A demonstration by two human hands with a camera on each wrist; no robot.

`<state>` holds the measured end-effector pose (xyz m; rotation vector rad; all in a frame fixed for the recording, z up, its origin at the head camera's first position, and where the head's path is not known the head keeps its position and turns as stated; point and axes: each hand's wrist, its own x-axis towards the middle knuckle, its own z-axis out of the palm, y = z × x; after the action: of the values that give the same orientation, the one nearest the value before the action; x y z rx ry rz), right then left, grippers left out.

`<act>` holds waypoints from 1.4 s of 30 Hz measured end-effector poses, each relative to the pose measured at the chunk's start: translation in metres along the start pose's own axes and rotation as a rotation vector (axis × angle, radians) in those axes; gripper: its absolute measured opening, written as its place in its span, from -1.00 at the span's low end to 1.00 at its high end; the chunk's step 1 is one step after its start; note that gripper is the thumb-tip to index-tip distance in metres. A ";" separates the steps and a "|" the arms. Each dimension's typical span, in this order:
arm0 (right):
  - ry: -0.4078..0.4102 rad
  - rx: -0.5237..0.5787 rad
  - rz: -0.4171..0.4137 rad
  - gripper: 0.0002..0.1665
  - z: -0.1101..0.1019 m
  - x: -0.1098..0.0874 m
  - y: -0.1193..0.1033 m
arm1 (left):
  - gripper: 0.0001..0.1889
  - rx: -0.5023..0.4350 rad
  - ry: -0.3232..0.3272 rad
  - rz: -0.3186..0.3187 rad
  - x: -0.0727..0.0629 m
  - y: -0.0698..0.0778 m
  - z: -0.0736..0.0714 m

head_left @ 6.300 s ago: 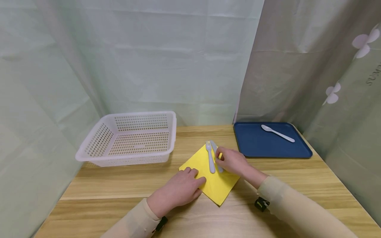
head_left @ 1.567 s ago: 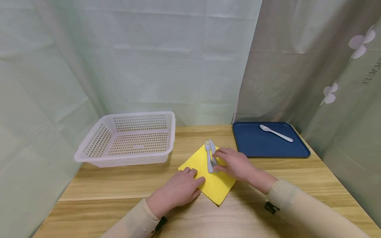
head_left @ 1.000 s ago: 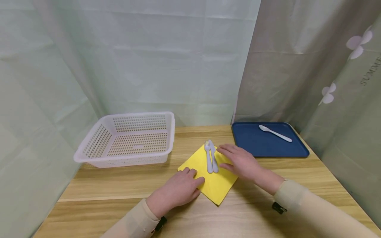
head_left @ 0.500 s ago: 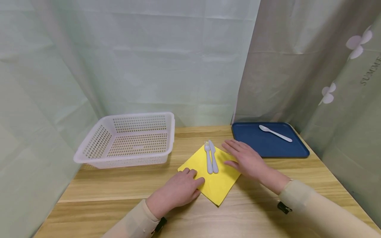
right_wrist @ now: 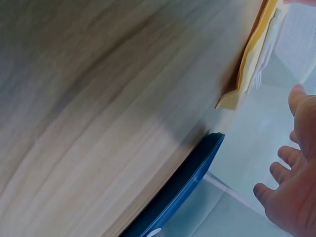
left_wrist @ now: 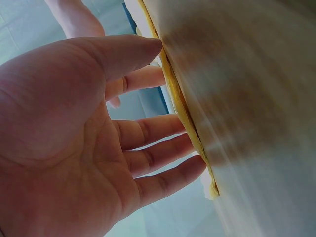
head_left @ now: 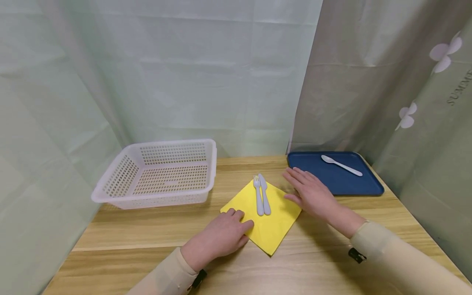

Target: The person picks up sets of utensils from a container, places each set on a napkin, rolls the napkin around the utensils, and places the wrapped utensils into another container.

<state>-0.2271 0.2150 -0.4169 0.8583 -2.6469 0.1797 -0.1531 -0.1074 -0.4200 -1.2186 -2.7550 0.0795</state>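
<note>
Fork [head_left: 259,199] and knife [head_left: 265,198] are pointing away from the person, near-parallel, on yellow napkin [head_left: 275,229]; left hand [head_left: 223,233] resting there, spread; right hand [head_left: 310,194], spread, withdrawing rightward.

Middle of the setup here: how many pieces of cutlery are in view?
3: fork and knife side by side on the yellow napkin, spoon on the blue tray. No others show.
</note>
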 end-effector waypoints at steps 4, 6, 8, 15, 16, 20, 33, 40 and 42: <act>0.010 -0.016 0.006 -0.14 -0.002 -0.001 0.005 | -0.82 0.013 0.010 0.001 -0.001 0.001 0.000; 0.012 -0.021 0.011 -0.14 -0.002 -0.002 0.008 | -0.81 0.018 0.015 0.002 -0.001 0.001 0.000; 0.016 -0.025 0.017 -0.13 -0.003 -0.002 0.011 | -0.81 0.017 0.018 0.005 -0.001 0.001 0.000; 0.006 -0.042 0.064 -0.09 -0.004 -0.005 0.023 | -0.82 0.013 0.024 0.009 -0.001 0.001 0.000; 0.002 -0.048 0.069 -0.09 -0.004 -0.005 0.025 | -0.82 0.012 0.024 0.009 -0.001 0.001 0.000; -0.020 -0.061 0.094 -0.11 -0.006 -0.006 0.031 | -0.83 0.009 0.024 0.008 -0.001 0.001 0.001; -0.059 -0.067 0.159 -0.10 -0.010 -0.010 0.054 | -0.82 0.011 0.032 0.011 -0.001 0.000 0.000; -0.063 -0.065 0.198 -0.09 -0.011 -0.014 0.067 | -0.82 0.012 0.029 0.011 -0.001 0.000 -0.001; -0.069 -0.066 0.210 -0.09 -0.011 -0.014 0.070 | -0.82 0.011 0.022 0.009 -0.001 0.000 -0.001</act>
<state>-0.2542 0.2819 -0.4128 0.5741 -2.7883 0.1159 -0.1523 -0.1081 -0.4193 -1.2219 -2.7271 0.0817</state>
